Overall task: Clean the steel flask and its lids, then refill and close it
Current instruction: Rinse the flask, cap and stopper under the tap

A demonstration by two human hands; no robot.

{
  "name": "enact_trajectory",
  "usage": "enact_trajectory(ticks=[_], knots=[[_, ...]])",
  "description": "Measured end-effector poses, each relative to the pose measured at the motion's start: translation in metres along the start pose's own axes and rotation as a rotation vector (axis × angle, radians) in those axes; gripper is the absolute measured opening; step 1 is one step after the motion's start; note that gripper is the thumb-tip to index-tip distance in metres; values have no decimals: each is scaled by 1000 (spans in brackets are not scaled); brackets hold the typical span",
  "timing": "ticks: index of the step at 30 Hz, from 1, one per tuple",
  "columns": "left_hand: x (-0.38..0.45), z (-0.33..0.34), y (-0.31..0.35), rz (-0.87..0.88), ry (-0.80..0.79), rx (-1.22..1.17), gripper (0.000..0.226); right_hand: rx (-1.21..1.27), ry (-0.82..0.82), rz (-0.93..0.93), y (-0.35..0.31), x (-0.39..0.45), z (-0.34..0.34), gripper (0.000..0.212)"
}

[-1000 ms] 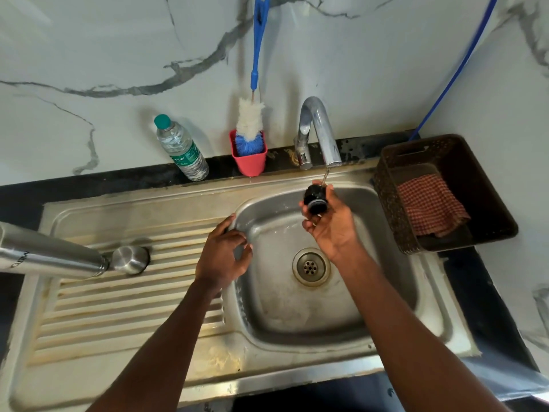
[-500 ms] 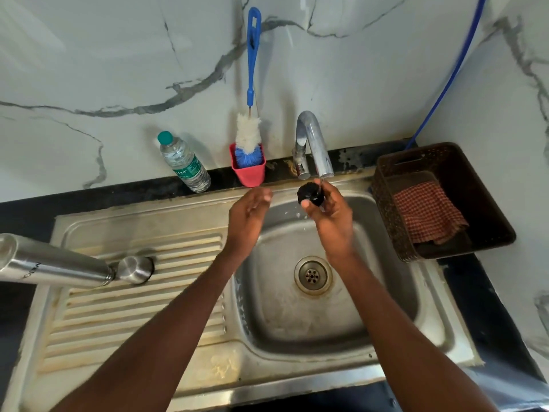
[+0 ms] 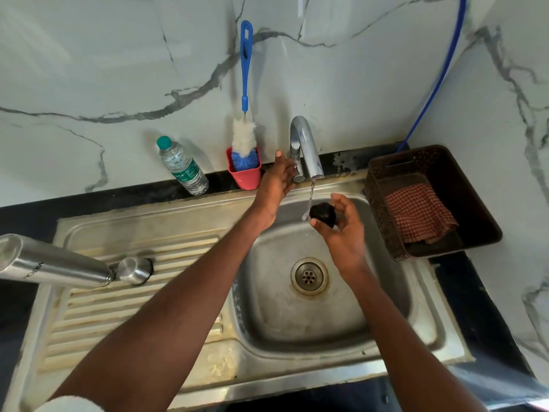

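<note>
Rinsing black inner lid under thin tap stream, right hand pinching it over sink; left hand closed on tap lever. One steel flask, one steel cap on drainboard. Red cup holds one brush; brown basket holds one checked cloth.

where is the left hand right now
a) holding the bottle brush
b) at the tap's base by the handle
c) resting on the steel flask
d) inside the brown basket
b: the left hand reaches up to the base of the tap, while the right hand holds the black inner lid under the thin stream of water.
</note>
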State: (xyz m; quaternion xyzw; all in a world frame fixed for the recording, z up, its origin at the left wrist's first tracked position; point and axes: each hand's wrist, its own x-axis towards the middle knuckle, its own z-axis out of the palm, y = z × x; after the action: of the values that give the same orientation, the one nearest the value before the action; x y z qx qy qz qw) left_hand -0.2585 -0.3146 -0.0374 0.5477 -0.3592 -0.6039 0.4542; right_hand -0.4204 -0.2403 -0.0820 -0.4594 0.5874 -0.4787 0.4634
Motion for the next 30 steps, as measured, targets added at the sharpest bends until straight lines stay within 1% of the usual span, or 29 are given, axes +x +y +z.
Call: enact_trajectory(ticks=[2,3,5,6,7,8,9,10,12,14,16,18,19,20,22,23,25,27,28,30], knots=[[0,6,0,24,-61,64,61,-84,10,-39,2,-7,-8,52],[-1,7,1,20,-85,99,65,-136,15,-78,-2,-11,-10,49],[-1,2,0,-16,-122,112,78,-258,43,-220,-15,-18,-14,47],[-3,-1,-1,-12,-131,108,80,-304,59,-316,-23,-21,-15,47],[-7,-6,-3,3,-103,127,75,-329,75,-398,-31,-24,-16,49],[-13,-13,-9,38,-65,151,64,-339,82,-457,-38,-29,-17,51],[-21,-20,-18,66,-5,192,55,-350,82,-488,-40,-33,-17,54],[-30,-28,-32,84,57,236,51,-382,68,-490,-36,-38,-16,56],[-52,-50,-62,109,158,323,50,-508,-4,-403,-19,-51,-9,59],[-79,-73,-90,170,184,408,46,-591,-65,-346,-8,-60,-3,61],[-110,-94,-108,191,232,487,37,-579,-65,-400,-16,-64,0,58],[-138,-115,-118,207,293,567,38,-539,-40,-495,-31,-68,3,54],[-150,-125,-121,224,313,601,38,-534,-28,-501,-31,-72,6,52],[-160,-134,-123,239,330,610,36,-540,-22,-464,-26,-76,10,52],[-175,-146,-122,232,374,572,26,-607,-73,-314,-15,-84,18,55],[-184,-151,-121,237,395,563,22,-630,-88,-295,-10,-88,20,57],[-199,-165,-124,269,450,588,23,-605,-66,-383,-15,-93,23,55],[-210,-181,-131,296,471,632,31,-559,-34,-466,-22,-100,26,51],[-217,-188,-133,303,476,651,31,-552,-29,-460,-19,-105,29,50],[-228,-200,-136,305,483,693,25,-597,-61,-316,-6,-117,39,50]])
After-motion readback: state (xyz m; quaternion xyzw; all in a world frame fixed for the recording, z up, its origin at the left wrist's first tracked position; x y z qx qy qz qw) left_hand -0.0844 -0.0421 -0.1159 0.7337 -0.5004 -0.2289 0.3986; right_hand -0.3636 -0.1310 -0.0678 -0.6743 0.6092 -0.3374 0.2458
